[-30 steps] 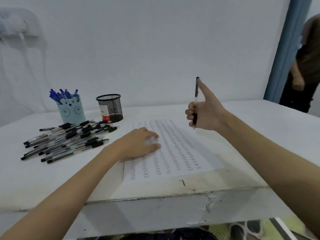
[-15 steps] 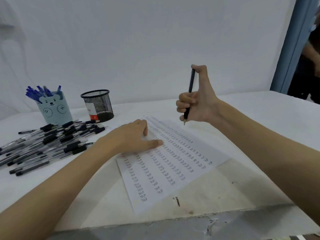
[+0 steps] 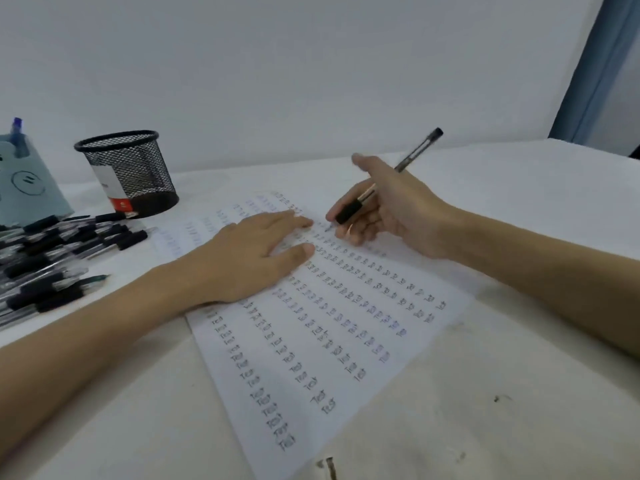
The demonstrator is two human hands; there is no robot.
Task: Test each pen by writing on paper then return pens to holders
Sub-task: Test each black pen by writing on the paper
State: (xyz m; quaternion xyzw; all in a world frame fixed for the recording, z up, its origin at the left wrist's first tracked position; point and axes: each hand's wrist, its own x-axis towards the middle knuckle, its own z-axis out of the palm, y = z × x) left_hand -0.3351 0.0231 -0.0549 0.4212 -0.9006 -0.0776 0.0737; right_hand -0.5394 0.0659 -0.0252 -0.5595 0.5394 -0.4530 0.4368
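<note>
right hand (image 3: 391, 209) pinches a clear-barrelled pen with black grip (image 3: 360, 203), tip at the white paper sheet (image 3: 346, 341) (rows of handwritten words); left hand (image 3: 249, 258) lies flat, fingers spread.

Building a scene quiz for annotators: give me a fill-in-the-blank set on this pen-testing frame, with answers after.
1. The right hand holds a pen with its tip down at the ____.
2. The left hand lies flat on the paper, which is covered in rows of the written word ____.
3. The black mesh holder stands to the ____ of the blue bear-face holder.
4. Loose pens lie in a pile on the ____ in front of the holders.

Answers: paper; Test; right; table
</note>
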